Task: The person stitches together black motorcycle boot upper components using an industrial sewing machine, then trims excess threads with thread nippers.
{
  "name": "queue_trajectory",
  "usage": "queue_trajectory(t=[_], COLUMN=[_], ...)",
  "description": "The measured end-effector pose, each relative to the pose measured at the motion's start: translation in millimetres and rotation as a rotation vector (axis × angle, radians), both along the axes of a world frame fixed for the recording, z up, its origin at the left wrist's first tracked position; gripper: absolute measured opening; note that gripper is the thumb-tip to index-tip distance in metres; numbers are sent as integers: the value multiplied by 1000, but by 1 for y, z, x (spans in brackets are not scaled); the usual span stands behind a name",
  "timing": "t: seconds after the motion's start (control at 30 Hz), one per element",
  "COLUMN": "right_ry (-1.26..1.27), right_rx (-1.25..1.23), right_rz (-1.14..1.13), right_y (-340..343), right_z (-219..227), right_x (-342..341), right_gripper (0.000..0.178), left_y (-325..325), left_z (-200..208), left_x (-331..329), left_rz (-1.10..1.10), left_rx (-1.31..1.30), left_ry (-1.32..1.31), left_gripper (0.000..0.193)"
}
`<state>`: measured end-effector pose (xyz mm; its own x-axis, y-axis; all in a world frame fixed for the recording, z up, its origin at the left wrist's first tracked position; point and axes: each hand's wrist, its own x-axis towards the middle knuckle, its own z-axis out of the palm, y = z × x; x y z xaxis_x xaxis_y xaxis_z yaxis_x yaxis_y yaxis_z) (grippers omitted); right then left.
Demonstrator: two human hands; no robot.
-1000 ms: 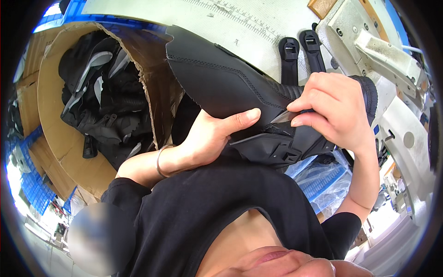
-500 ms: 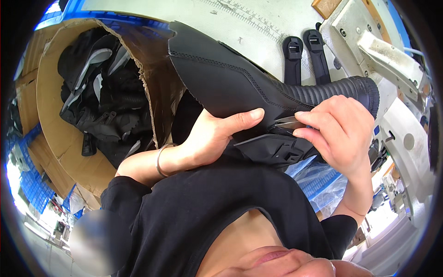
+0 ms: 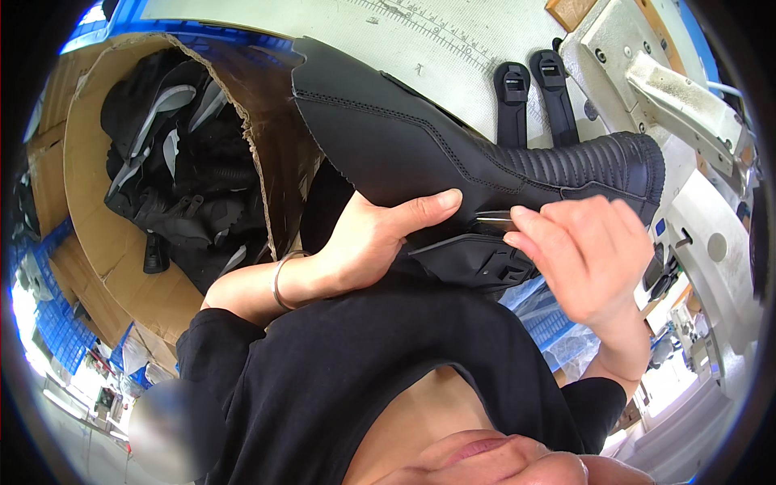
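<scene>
A black boot upper (image 3: 404,133) with stitched seams and a ribbed section stretches across the front of me, its wide shaft end to the left. My left hand (image 3: 376,234) grips its near edge, thumb flat on top; the other fingers are hidden behind the material. In my right hand (image 3: 590,250), pinched between thumb and fingers, is a pair of metal thread snips (image 3: 495,217). The narrow blades point left and their tips touch the upper by a seam, just right of my left thumb. Below them hangs a black flap with a buckle (image 3: 505,267).
At left stands an open cardboard box (image 3: 85,190) full of black boot parts (image 3: 182,210). Two black buckle straps (image 3: 512,101) lie on the white table (image 3: 436,69), which bears ruler markings. A pale metal sewing machine (image 3: 687,97) stands at right. Blue plastic (image 3: 550,323) shows below my right hand.
My right hand has dropped slightly and turned, and the snips' blades look closer together. The left hand and the boot upper stay nearly in place.
</scene>
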<state>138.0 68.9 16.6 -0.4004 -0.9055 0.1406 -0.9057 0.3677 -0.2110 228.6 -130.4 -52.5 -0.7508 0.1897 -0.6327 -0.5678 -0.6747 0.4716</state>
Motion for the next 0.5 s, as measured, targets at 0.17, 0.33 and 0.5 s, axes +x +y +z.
queue_trajectory(t=[0.17, 0.33, 0.5], right_ry=[337, 6, -136], right_rx=[-99, -257, -324], right_rz=[-28, -181, -216], right_y=[7, 16, 17], right_z=[-18, -37, -42], right_x=[20, 19, 13], right_gripper=[19, 28, 27], left_y=[2, 2, 3], left_z=[-2, -3, -3], left_x=[0, 1, 1], left_rz=[22, 18, 3], left_rx=[-14, -23, -14], left_ry=[-2, 11, 20], left_gripper=[24, 23, 21])
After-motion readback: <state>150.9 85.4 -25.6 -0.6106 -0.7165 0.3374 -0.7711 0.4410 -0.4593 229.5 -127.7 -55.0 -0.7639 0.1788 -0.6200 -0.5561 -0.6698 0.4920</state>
